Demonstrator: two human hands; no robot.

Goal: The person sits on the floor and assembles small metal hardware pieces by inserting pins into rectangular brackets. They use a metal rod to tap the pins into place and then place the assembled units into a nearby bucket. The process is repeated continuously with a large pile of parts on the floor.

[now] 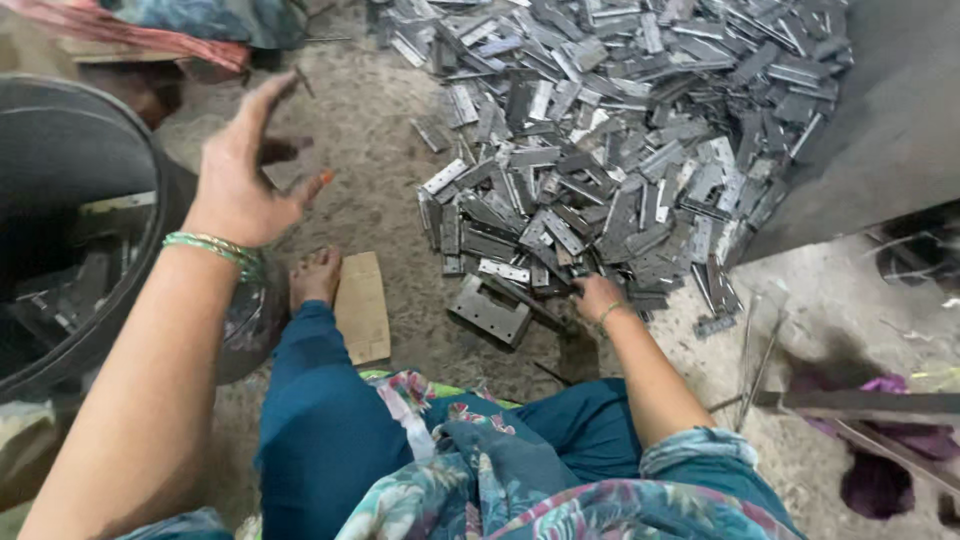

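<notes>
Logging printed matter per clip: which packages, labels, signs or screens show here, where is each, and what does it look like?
No labels, signs or screens show.
Flat piece of cardboard: on the ground beside the foot, tan, rectangular, unprinted as far as visible.
Dark round tub: far left, holding metal parts, no label visible.

Left arm: raised, forearm running up from the lower left.
Left hand [240,170]: up in the air, fingers spread and loose, holding nothing, bangles on the wrist.
Right arm: stretched forward and down, sleeve bunched near the elbow.
Right hand [597,297]: low, knuckles up, fingers curled down; grip cannot be made out.
</notes>
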